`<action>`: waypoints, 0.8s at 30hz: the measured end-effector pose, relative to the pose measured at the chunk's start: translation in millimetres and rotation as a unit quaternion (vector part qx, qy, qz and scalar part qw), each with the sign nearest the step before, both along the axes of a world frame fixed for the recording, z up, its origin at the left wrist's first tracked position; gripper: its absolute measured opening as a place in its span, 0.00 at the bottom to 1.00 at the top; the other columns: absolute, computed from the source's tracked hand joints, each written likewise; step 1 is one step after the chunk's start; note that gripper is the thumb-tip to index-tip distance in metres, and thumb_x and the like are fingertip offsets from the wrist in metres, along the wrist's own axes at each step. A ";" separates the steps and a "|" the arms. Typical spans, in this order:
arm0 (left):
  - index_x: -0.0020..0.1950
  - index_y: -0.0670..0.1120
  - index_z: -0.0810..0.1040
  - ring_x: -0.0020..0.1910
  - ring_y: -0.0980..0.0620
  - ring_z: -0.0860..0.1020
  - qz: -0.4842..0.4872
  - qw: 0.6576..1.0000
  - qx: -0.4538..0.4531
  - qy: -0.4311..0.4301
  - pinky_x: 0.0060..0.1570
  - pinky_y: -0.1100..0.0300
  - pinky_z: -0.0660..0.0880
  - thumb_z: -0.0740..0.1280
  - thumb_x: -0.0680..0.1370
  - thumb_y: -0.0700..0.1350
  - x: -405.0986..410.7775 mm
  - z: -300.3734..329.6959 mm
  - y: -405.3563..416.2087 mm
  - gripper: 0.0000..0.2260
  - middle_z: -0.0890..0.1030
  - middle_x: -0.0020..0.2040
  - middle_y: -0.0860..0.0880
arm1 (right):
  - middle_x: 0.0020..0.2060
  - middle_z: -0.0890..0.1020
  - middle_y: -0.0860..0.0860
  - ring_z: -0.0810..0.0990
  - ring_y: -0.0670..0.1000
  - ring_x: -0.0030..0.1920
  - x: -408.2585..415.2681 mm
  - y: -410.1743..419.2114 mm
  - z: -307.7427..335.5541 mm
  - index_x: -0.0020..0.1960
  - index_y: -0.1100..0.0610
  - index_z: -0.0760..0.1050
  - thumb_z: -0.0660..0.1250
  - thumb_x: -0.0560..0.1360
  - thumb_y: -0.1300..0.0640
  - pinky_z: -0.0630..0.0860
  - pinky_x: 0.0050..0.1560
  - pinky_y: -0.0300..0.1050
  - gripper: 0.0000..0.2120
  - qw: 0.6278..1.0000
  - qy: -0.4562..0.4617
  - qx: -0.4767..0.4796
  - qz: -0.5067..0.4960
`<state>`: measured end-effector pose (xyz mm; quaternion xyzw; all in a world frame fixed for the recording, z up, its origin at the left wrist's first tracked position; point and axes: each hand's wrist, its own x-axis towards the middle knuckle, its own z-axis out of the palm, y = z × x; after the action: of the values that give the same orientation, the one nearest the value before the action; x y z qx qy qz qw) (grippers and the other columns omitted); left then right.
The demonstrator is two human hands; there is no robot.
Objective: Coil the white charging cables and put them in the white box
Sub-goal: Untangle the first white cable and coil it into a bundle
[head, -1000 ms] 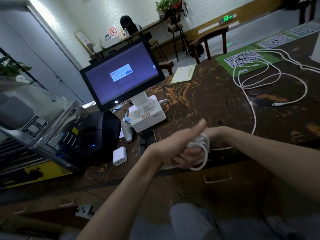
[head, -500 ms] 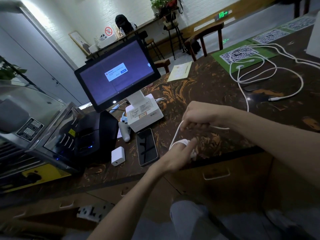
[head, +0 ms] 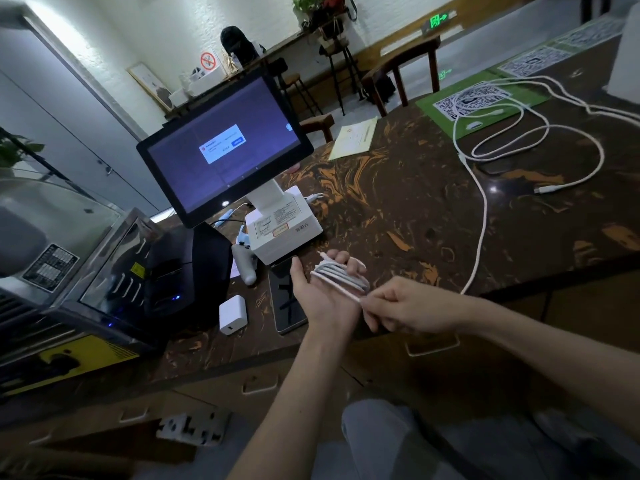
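Left hand [head: 323,292] palm up over the bench [head: 398,209] edge, fingers mostly straight, cable [head: 341,273] wound around them in several turns. Right hand [head: 405,308] pinches the cable's free run just beside the coil. Keep even tension, lay turns side by side, feed slack from the loose cables [head: 533,157] far right. White box not clearly identifiable.

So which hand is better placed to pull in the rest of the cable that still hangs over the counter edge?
The right hand, likely. It pinches the white cable just past the coil wrapped round the left hand's fingers, and the loose run lies on its side. The left hand serves as the spool.
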<state>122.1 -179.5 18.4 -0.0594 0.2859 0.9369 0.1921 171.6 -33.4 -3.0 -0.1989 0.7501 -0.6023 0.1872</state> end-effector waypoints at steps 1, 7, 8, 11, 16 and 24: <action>0.38 0.43 0.73 0.28 0.50 0.69 -0.003 1.000 0.018 -0.004 0.35 0.57 0.68 0.58 0.78 0.63 1.3 2.0 -0.4 0.25 0.71 0.34 0.48 | 0.26 0.72 0.45 0.67 0.43 0.25 2.0 0.0 -7.7 0.41 0.54 0.78 0.58 0.84 0.45 0.65 0.26 0.34 0.19 1.000 -0.007 0.004 0.004; 0.26 0.45 0.68 0.17 0.55 0.62 -0.264 0.961 -0.060 0.048 0.18 0.64 0.61 0.52 0.79 0.70 10.0 12.5 -5.2 0.33 0.66 0.22 0.50 | 0.27 0.74 0.53 0.69 0.50 0.26 2.4 10.5 -19.8 0.39 0.61 0.78 0.61 0.78 0.35 0.68 0.29 0.39 0.29 0.997 0.036 0.058 0.030; 0.25 0.45 0.68 0.16 0.55 0.61 -0.318 0.939 -0.114 0.067 0.17 0.66 0.61 0.50 0.79 0.72 12.4 14.7 -4.9 0.35 0.66 0.21 0.50 | 0.30 0.77 0.56 0.73 0.54 0.29 2.0 11.9 -19.0 0.42 0.61 0.79 0.63 0.78 0.37 0.73 0.33 0.44 0.27 0.995 0.052 0.076 0.039; 0.26 0.47 0.70 0.18 0.53 0.66 -0.403 0.829 -0.354 0.158 0.22 0.68 0.65 0.46 0.77 0.74 21.4 23.7 -4.9 0.37 0.69 0.23 0.49 | 0.47 0.84 0.60 0.82 0.62 0.48 -2.1 17.2 -22.1 0.55 0.64 0.80 0.67 0.80 0.53 0.77 0.56 0.60 0.13 0.993 0.022 0.110 0.044; 0.34 0.48 0.77 0.26 0.58 0.71 -0.460 0.535 -0.628 0.328 0.33 0.62 0.70 0.41 0.78 0.72 44.5 31.3 2.3 0.37 0.78 0.32 0.47 | 0.39 0.79 0.56 0.77 0.57 0.38 -6.9 25.8 -12.9 0.47 0.61 0.79 0.62 0.81 0.63 0.77 0.41 0.47 0.07 0.977 -0.011 0.191 0.097; 0.35 0.49 0.72 0.34 0.52 0.73 -0.373 0.370 -0.762 0.377 0.46 0.51 0.73 0.37 0.76 0.70 30.3 22.9 -13.6 0.34 0.73 0.33 0.50 | 0.33 0.82 0.58 0.77 0.56 0.33 -18.2 36.7 10.8 0.40 0.56 0.83 0.63 0.81 0.46 0.74 0.38 0.48 0.19 0.984 0.060 0.158 -0.049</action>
<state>152.4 -193.2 41.3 0.2917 0.9150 0.0799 0.2671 153.3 3.3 7.8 -0.1658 0.8547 -0.4712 0.1411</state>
